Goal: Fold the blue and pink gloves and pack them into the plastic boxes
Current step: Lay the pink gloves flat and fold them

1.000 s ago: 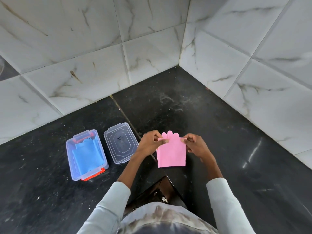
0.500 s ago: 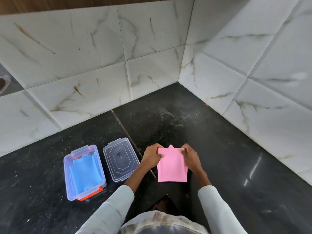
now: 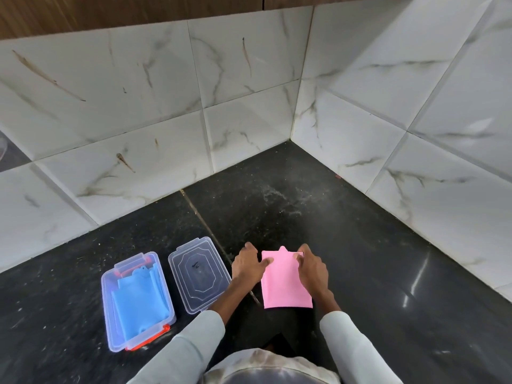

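The bench was black stone with tiny pale specks and a bit of dust near the back. A thin line ran across it where two slabs met. It sat in a corner. White tiles with grey and brown streaks covered the wall behind it, and more white tiles covered the wall on the right side. A strip of brown wood showed above the tiles at the top. Light shone off the stone on the right.

The pink glove lay folded flat on the bench, close to the person. One small tip stuck out at its far edge. The left hand had its thumb and fingers pinching the glove's far left corner. The right hand pinched the far right corner with curled fingers. Both arms wore pale sleeves.

To the left stood a clear plastic box with orange clips. The blue glove lay folded inside it. A clear lid lay flat on the bench between the box and the left hand, just beside the box.
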